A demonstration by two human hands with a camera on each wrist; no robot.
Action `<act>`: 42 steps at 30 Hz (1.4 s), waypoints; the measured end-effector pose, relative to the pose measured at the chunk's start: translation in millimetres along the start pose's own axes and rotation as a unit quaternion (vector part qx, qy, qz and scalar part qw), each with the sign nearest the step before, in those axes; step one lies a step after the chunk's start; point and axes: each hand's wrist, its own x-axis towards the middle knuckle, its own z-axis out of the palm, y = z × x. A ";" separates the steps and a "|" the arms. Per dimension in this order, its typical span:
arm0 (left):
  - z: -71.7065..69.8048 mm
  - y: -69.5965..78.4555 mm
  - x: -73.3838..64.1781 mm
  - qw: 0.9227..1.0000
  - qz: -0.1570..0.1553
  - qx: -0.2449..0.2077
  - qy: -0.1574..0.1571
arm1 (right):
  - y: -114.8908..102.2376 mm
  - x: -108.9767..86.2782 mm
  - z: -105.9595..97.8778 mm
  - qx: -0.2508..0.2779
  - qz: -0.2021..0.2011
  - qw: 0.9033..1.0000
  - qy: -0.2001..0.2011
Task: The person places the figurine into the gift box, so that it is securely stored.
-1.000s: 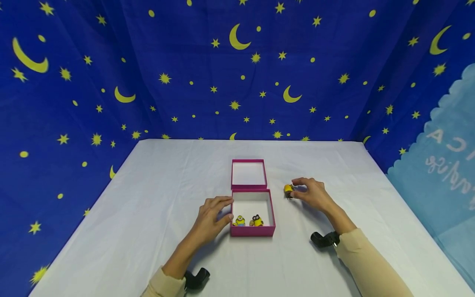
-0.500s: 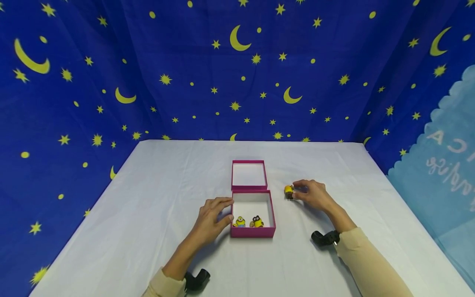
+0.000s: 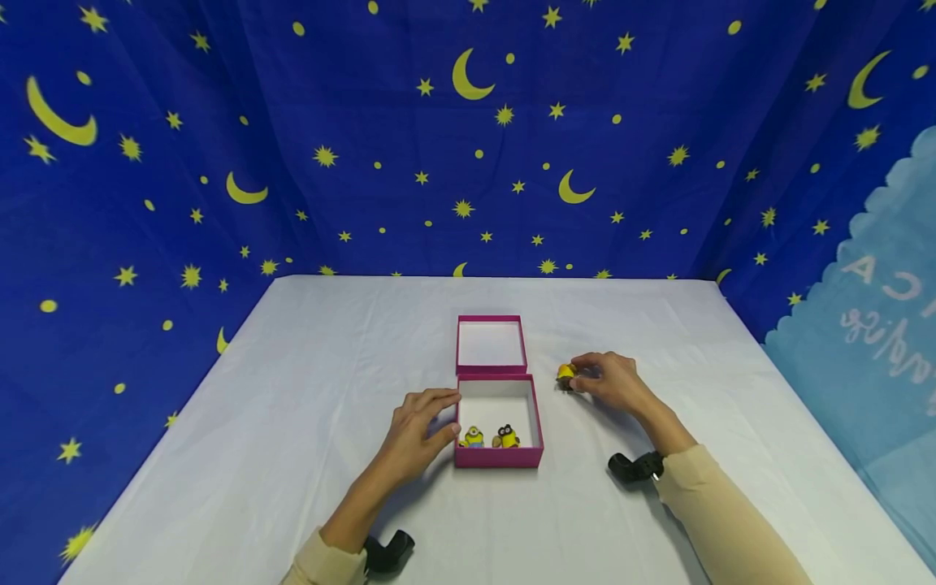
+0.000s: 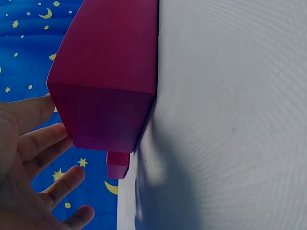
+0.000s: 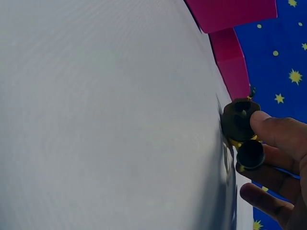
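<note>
My right hand [image 3: 614,382] pinches a small yellow-and-dark minion figure [image 3: 565,374] between thumb and fingers, right of the box and close over the cloth. In the right wrist view the figure's dark underside [image 5: 237,122] faces the camera. My left hand [image 3: 413,435] rests with fairly straight fingers against the left rim of the open magenta box [image 3: 499,458]; the left wrist view has its fingertips [image 4: 57,132] right at the rim. Two more minion figures lie along the box's near wall: a one-eyed minion [image 3: 474,437] at left and a goggled minion [image 3: 508,437] at right.
Just behind the box lies its magenta lid [image 3: 491,345], white inside facing up. A white cloth [image 3: 329,349] covers the table, with a blue star-and-moon curtain [image 3: 395,122] around the back and sides. Black wrist mounts [image 3: 634,469] jut out below the sleeves.
My right hand has shifted slightly left with the minion figure, which now tilts more. The left hand, box and lid stay in place.
</note>
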 end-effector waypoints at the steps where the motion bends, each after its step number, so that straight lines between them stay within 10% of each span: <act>1: -0.1 0.0 -0.1 1.000 -0.001 -0.001 -0.001 | -0.9 0.5 0.8 0.003 0.000 1.000 0.002; 42: 0.7 -1.5 -1.1 1.000 0.019 0.009 0.011 | -20.0 -2.9 -1.8 0.023 -0.011 0.999 0.034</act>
